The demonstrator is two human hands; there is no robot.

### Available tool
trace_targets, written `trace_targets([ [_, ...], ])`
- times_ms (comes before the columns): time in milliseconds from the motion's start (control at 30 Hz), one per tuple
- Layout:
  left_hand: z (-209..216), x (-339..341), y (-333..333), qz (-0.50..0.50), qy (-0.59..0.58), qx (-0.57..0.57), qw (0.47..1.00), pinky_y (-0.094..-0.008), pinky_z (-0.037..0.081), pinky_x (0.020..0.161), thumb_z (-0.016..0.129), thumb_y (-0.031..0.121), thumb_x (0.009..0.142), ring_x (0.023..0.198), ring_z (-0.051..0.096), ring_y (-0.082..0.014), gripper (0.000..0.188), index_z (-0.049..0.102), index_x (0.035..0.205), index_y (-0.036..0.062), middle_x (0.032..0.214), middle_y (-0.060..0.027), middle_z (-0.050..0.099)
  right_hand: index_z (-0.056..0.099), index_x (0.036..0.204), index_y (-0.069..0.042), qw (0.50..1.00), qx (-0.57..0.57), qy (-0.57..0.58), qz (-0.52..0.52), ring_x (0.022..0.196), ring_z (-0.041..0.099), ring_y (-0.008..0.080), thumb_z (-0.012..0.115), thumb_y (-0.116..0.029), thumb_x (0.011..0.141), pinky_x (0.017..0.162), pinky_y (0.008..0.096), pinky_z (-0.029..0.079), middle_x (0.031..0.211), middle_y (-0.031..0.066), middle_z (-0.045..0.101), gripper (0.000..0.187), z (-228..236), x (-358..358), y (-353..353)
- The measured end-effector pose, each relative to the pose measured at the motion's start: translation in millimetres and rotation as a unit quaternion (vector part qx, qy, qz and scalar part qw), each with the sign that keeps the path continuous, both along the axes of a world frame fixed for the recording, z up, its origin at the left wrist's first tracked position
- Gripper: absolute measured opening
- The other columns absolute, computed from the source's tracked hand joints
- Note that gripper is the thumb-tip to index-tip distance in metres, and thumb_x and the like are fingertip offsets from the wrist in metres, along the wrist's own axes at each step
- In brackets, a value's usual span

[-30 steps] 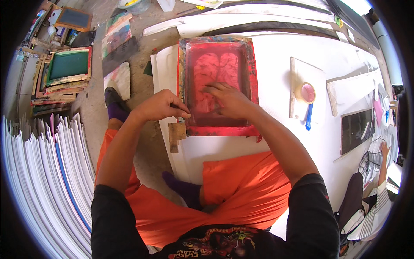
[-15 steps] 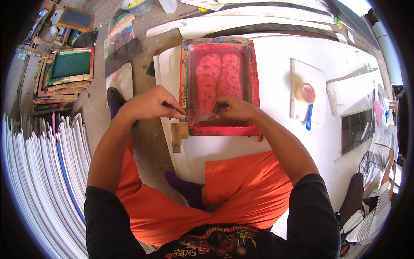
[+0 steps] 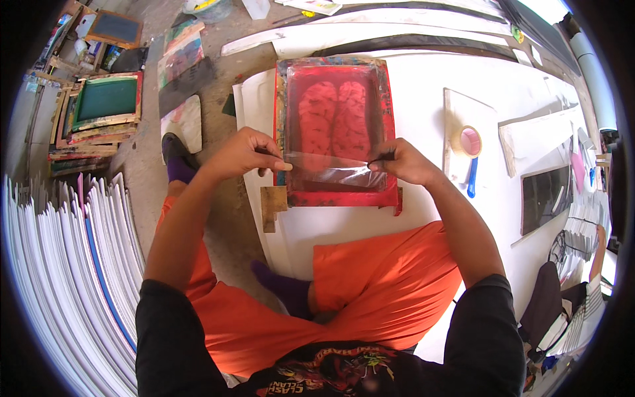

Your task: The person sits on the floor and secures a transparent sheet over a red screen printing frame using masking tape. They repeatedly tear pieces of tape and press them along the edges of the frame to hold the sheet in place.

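Observation:
A red-stained screen-printing frame (image 3: 390,132) lies on the white sheet in front of me, two sole-shaped pink patterns showing through its mesh. Across its near end stretches a strip of clear tape (image 3: 331,173), shiny and slightly wrinkled. My left hand (image 3: 253,153) pinches the strip's left end beside the frame's left rail. At the other end, my right hand (image 3: 403,162) grips the tape between thumb and fingers above the right rail. Whether the strip touches the mesh, I cannot tell. A small wooden block (image 3: 274,208) sits by the frame's near left corner.
To the right, a tape roll (image 3: 469,141) and a blue-handled tool (image 3: 472,178) rest on a white board (image 3: 456,106). Stacked frames (image 3: 106,135) and upright white sheets (image 3: 66,264) stand at left. Another person's arm (image 3: 597,255) shows at far right.
My right hand has moved right, drawing the clear strip out wide across the frame. My left hand has shifted slightly upward.

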State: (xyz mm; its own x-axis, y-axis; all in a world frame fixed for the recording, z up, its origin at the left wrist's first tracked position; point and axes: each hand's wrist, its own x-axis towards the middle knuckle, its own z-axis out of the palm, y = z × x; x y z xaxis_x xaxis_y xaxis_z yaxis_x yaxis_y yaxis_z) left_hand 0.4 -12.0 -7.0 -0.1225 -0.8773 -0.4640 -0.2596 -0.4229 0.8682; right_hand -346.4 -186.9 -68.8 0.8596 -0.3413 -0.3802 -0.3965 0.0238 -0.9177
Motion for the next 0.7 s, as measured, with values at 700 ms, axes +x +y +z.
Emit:
trace_targets([
  [700, -107, 0, 10, 0.128, 0.056, -0.005, 0.990, -0.0263, 0.051, 0.068, 0.085, 0.020, 0.091, 0.074, 0.063, -0.0081, 0.022, 0.083, 0.099, 0.0004, 0.082, -0.0023, 0.074, 0.074, 0.106, 0.004, 0.995, 0.058, 0.086, 0.006, 0.075, 0.067, 0.0121, 0.070, -0.003, 0.097, 0.065, 0.0333, 0.054, 0.086, 0.0076, 0.074, 0.012, -12, -42, -19],
])
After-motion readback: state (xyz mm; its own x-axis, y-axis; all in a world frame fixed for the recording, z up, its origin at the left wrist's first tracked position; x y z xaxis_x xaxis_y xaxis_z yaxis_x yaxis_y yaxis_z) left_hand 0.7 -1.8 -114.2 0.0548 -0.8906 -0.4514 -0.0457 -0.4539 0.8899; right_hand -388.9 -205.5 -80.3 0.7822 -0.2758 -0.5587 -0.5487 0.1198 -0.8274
